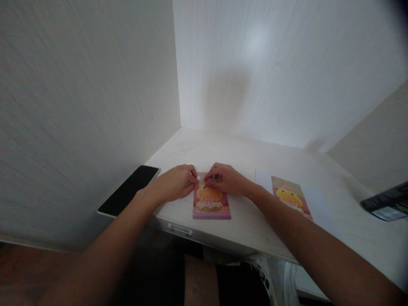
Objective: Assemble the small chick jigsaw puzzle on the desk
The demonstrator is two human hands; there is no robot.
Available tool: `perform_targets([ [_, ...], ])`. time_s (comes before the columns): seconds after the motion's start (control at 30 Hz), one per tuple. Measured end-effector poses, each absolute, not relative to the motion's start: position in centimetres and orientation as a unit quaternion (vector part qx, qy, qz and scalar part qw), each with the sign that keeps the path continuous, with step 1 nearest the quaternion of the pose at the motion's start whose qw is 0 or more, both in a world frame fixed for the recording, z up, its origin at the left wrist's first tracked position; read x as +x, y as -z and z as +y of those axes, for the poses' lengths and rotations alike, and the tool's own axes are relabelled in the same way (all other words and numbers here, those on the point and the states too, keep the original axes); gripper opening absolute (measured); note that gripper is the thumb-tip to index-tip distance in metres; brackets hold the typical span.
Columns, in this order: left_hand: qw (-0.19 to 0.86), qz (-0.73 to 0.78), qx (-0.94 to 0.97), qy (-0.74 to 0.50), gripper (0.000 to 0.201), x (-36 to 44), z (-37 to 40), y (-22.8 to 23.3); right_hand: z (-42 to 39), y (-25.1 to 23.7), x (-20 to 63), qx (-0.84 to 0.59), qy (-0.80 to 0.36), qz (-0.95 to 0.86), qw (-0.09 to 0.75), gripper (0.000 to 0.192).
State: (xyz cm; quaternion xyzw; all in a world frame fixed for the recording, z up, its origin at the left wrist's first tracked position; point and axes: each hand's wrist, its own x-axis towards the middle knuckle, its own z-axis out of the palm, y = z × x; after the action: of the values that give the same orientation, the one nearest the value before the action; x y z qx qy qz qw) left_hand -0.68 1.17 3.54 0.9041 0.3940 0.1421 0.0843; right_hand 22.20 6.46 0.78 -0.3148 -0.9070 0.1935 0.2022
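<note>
A small pink card (211, 215) with a picture of a yellow cake-like figure lies flat near the front edge of the desk. My left hand (178, 182) is at its upper left edge, thumb and fingertips pinched together. From the right, my right hand (225, 179) reaches over the card's upper part, fingers curled and pressed together on it. A small whitish bit shows between the two hands at the top of the card. What exactly sits in either pinch is too small to make out.
A dark-screened tablet (129, 191) lies at the left by the wall. To the right, a similar printed picture (290, 195) rests on a white sheet (321, 212). A dark can-like container (385, 202) is at the far right. A drawer handle (180, 230) is on the desk front.
</note>
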Motion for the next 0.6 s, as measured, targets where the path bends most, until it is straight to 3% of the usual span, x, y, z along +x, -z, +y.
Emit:
perform_targets([
  [0.43, 0.053, 0.395, 0.906, -0.14, 0.033, -1.0, 1.7, -2.6, 6.3, -1.1, 22.2, -0.31, -0.2, -0.907, 0.204, 0.015],
  [0.6, 0.02, 0.409, 0.905, -0.115, 0.026, -0.7, 1.1, -3.0, 6.3, -1.1, 22.2, -0.312, -0.202, -0.906, 0.201, 0.015],
])
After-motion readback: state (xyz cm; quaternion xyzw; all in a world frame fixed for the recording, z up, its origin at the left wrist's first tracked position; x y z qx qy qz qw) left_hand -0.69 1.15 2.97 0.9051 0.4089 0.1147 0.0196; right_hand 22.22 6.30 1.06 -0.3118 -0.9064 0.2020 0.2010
